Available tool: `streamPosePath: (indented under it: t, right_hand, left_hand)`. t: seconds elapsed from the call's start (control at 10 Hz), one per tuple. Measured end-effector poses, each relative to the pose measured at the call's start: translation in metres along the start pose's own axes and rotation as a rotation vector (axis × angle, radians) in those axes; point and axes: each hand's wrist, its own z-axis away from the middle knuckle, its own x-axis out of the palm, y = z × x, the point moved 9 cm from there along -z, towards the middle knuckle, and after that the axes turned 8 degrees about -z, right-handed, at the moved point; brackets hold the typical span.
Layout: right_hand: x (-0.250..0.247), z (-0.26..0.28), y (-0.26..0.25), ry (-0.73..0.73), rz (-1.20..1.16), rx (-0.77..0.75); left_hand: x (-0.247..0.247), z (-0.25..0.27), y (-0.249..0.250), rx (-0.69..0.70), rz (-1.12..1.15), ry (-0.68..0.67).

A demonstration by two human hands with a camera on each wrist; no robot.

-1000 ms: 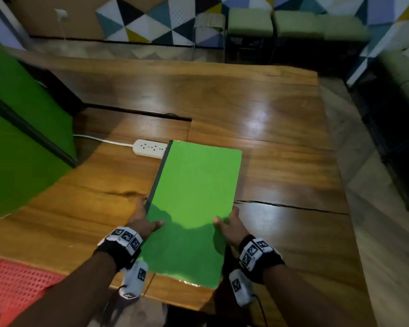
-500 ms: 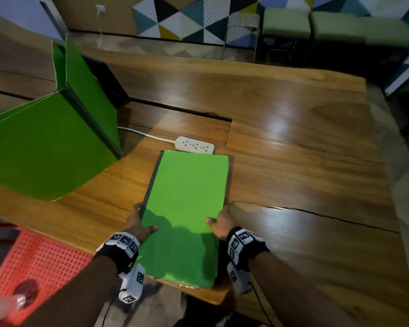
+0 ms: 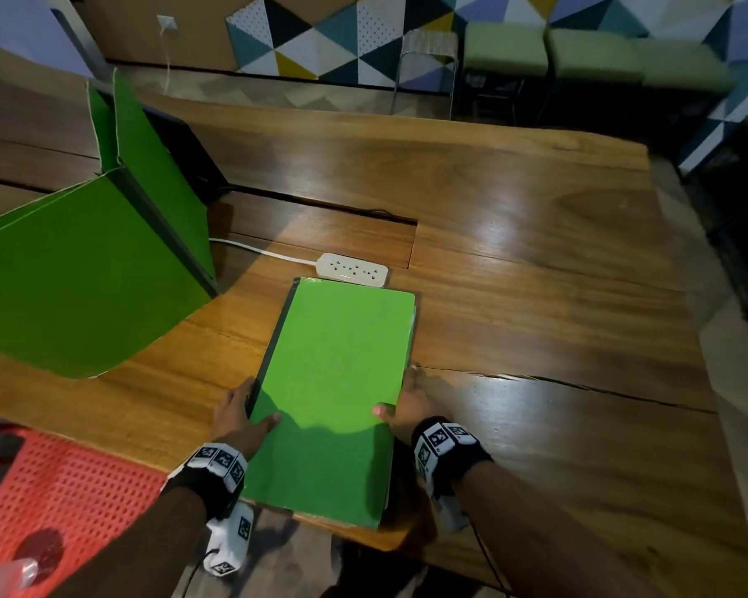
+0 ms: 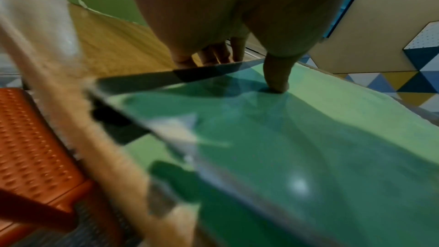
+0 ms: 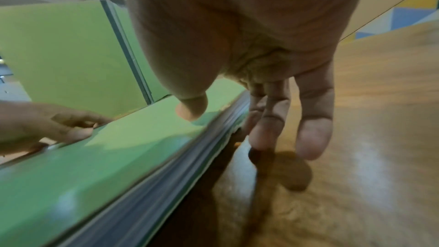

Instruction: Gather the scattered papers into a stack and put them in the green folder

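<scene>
Folder sits a little farther onto the table than a second ago, its far edge now just short of the power strip; both hands hold the same flanks as before. Folder closed, flat on the wood, dark spine to the left, near end jutting past the table edge. Papers inside: sheet edges show as a grey band between the covers along the right side.

Left hand: thumb pressed on the cover, fingers down along the spine edge, grasping the folder. Right hand: thumb on the cover near the open edge, fingers straight down beside that edge toward the table; cannot tell whether they touch the folder or curl under it.

Second green folder stands open, well left. Red perforated stool below the table's near left edge. Strip's white cord runs left behind the standing folder.
</scene>
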Motion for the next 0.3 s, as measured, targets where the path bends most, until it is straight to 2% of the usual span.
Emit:
streamPosePath:
  t: [0.1, 0.2, 0.3]
  right_hand:
    - [-0.018, 0.006, 0.003, 0.025, 0.075, -0.01]
    - [-0.052, 0.016, 0.001, 0.082, 0.095, -0.098]
    - [-0.099, 0.033, 0.0, 0.209, 0.005, -0.233]
  left_hand:
    - [-0.001, 0.011, -0.018, -0.003, 0.043, 0.03]
    - [-0.008, 0.028, -0.035, 0.023, 0.149, 0.13]
    - [-0.019, 0.061, -0.059, 0.031, 0.194, 0.217]
